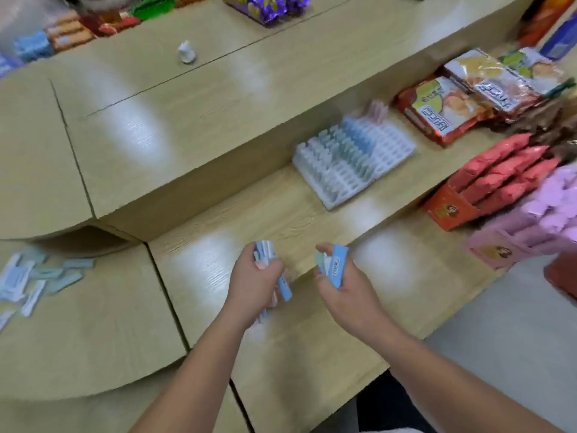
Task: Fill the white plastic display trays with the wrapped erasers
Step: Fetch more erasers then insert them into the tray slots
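A white plastic display tray (335, 185) lies on the lower wooden counter, right of centre, with several blue, green and pink wrapped erasers (349, 137) standing in its far rows. Its near slots show bare white plastic. My left hand (254, 281) grips a bundle of several wrapped erasers (265, 253), mostly blue and white, above the counter's near part. My right hand (343, 285) holds a few wrapped erasers (335, 265), a blue one on top. Both hands are well short of the tray. More loose erasers (34, 279) lie scattered on the counter at far left.
A raised wooden ledge (175, 126) runs behind the tray, with a small white object (186, 53) on it. Snack packets (462, 101), a red box of packets (487, 192) and a pink box (530, 226) crowd the right side. The counter's edge drops off at lower right.
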Available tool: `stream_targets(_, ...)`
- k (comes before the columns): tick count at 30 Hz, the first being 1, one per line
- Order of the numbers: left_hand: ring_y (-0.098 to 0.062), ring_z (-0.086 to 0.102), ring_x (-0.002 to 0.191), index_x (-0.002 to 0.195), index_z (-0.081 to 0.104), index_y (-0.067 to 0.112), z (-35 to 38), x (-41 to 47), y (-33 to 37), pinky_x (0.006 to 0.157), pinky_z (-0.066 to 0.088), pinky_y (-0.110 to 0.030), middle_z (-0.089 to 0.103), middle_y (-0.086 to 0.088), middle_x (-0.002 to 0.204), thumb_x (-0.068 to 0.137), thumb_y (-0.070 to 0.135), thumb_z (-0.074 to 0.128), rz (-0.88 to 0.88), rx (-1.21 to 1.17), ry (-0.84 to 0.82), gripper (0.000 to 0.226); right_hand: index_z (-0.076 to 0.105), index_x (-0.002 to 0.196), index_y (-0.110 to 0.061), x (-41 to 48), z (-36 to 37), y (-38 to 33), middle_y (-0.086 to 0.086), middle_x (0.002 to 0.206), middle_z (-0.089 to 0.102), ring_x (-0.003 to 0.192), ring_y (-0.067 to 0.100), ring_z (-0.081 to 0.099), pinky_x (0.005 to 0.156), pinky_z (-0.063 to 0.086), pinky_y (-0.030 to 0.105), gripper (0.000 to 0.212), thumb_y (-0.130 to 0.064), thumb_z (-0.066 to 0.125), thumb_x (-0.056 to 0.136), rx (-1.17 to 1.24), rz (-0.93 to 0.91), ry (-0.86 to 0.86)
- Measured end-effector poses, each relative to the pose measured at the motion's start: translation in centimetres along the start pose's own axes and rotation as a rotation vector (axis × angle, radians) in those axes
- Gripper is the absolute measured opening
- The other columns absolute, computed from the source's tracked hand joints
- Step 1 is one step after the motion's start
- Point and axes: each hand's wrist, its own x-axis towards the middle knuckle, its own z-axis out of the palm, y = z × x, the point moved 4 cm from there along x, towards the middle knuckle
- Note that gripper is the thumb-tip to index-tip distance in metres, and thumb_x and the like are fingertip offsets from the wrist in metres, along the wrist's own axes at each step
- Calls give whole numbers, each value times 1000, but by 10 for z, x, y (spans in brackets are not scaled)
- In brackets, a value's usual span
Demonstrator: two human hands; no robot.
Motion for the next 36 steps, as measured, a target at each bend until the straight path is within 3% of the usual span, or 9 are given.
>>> stream_targets(3,-8,56,53,82,55,34,18,39,4,49,47,-25,59,14,65,69,36,56,-49,-32,143,14,37,125,-58,74,4,-4,-26,104,61,95,-4,61,76,48,24,51,-43,47,78,-146,-69,-117)
stream_targets(7,-12,61,53,88,52,40,24,91,2,49,49,-30,65,11,72,72,33,56,-147,-44,361,18,32,131,-49,154,20,-8,-14,103,60,95,14,61,77,53,39,58,-42,42,75,-328,-162,-176)
stream_targets(12,-14,56,73,100,45,39,22,137,6,59,40,-30,60,16,79,69,47,43,-76,317,556,32,28,143,-35,210,45,-13,-4,124,59,109,18,58,84,51,35,64,-33,46,82,-429,-311,-80)
stream_targets(15,-22,56,89,115,57,25,28,150,11,74,45,-36,64,8,94,72,33,55,83,397,629,44,34,144,-20,226,52,-20,7,123,61,103,29,59,87,50,42,61,-25,51,85,-527,-470,4)
stream_targets(19,-27,51,109,126,58,19,35,161,11,91,43,-42,63,-1,116,72,23,71,82,538,698,56,45,143,-11,244,60,-17,9,127,61,110,31,57,96,43,41,63,-21,61,82,-565,-501,16)
stream_targets(23,-21,42,130,141,47,20,27,167,6,106,35,-37,52,0,135,76,26,75,101,369,666,71,38,146,-12,250,65,-13,6,142,50,125,26,49,107,34,35,68,-31,57,83,-583,-528,34)
stream_targets(28,2,42,129,134,45,42,21,158,0,102,38,-14,46,22,134,75,48,65,123,2,643,63,31,149,-12,247,68,-10,8,149,40,135,26,39,111,28,37,75,-51,49,89,-615,-578,1)
stream_targets(31,-9,57,122,120,57,39,16,152,2,99,50,-31,59,17,127,84,40,57,198,-265,805,36,33,149,-12,246,68,-12,8,150,40,137,25,38,111,30,38,77,-52,53,85,-631,-585,-6)
stream_targets(36,-17,60,124,107,68,28,4,140,-3,99,51,-33,71,8,116,91,23,45,263,-533,1012,29,42,144,-15,236,49,-13,2,152,35,142,12,31,115,20,19,55,-33,49,92,-344,-582,-49)
